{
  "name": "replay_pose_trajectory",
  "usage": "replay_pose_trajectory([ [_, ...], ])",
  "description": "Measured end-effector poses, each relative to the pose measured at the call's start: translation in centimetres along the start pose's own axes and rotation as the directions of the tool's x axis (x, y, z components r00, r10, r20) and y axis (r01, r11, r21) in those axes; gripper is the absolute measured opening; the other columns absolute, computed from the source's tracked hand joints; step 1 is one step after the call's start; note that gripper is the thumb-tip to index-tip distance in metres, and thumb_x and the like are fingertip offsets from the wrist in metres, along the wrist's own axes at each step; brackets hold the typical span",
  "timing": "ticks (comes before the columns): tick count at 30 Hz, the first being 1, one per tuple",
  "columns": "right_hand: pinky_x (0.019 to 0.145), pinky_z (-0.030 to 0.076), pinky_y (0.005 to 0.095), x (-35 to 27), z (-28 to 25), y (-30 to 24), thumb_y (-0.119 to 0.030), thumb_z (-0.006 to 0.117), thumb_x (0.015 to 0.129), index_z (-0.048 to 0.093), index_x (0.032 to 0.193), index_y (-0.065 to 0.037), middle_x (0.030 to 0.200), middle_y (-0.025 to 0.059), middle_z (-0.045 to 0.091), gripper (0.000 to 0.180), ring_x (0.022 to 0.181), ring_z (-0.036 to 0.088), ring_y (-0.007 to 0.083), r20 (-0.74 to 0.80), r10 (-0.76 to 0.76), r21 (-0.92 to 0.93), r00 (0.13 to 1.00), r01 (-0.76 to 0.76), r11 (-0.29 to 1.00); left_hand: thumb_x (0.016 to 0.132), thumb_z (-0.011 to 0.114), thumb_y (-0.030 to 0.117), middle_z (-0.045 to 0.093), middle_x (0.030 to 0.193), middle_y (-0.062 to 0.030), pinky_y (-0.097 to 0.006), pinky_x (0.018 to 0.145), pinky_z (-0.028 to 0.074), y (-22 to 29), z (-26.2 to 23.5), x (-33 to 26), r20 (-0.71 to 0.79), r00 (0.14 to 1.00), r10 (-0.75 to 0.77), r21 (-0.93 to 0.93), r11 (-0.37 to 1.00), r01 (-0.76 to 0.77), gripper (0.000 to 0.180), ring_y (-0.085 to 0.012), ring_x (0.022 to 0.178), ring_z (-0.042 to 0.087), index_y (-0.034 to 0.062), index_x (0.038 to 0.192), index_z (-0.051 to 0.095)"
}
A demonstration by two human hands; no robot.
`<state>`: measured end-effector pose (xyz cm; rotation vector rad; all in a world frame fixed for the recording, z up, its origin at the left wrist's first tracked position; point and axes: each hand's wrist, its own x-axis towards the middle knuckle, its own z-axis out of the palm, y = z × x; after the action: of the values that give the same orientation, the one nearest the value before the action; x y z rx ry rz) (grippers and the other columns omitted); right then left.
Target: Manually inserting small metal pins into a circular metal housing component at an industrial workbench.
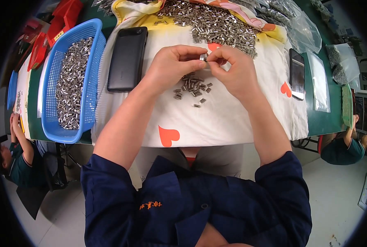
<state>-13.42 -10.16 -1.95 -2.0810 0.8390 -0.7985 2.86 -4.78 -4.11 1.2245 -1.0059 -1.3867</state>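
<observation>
Fingers (pixel 191 50) pinched close — left hand (pixel 168 67) on one metal piece (pixel 203 57), right hand (pixel 238 69), hold unclear — one large blue basket (pixel 93 70)

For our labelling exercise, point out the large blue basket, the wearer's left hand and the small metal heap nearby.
Large blue basket (pixel 91 82): head view, right wall.
Wearer's left hand (pixel 169 66): head view, hand's back.
Small metal heap (pixel 193 85): head view, its middle.

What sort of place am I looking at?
Probably a small-parts workshop: metal pieces lie heaped on a cloth, a blue basket holds many more, and two other people are nearby.
</observation>
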Motion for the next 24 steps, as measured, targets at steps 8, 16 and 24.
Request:
replay_pose_trajectory([
  [8,0.058,0.045,0.0213,0.5,-0.8,1.0,-0.007,0.063,0.071,0.059,0.077,-0.002,0.070,0.0025,0.059,0.009,0.062,0.055,0.0085,0.110,0.161,0.168,0.981,-0.178,0.970,0.076,0.061,0.001,0.062,0.092,-0.0076,-0.021,0.073,0.047,0.8,0.0,-0.4,0.063,0.998,-0.009,0.009,1.000,0.008,0.029,-0.0095,0.080,0.058,-0.0029,0.104,0.057],
  [16,0.060,0.041,0.0181,1.6,-3.7,2.1,-0.009,0.062,0.076,0.060,0.084,0.000,0.071,-0.0029,0.057,0.011,0.065,0.050,0.0038,-0.114,0.297,0.049,0.948,-0.293,0.955,0.075,0.062,0.000,0.062,0.089,-0.0053,-0.020,0.072,0.047,0.7,0.3,-0.5,0.076,0.997,-0.025,0.072,0.997,0.019,0.027,-0.0084,0.079,0.059,0.0001,0.102,0.060],
  [24,0.061,0.045,0.0359,1.0,-3.0,2.6,-0.010,0.056,0.071,0.061,0.073,-0.004,0.071,0.0124,0.060,0.009,0.067,0.057,0.0277,-0.047,0.153,-0.500,0.987,-0.155,0.852,0.076,0.061,0.000,0.062,0.091,-0.0055,-0.020,0.072,0.047,0.4,0.0,-0.3,0.102,0.995,-0.009,0.058,0.998,0.003,0.027,-0.0081,0.080,0.058,-0.0007,0.102,0.059],
])
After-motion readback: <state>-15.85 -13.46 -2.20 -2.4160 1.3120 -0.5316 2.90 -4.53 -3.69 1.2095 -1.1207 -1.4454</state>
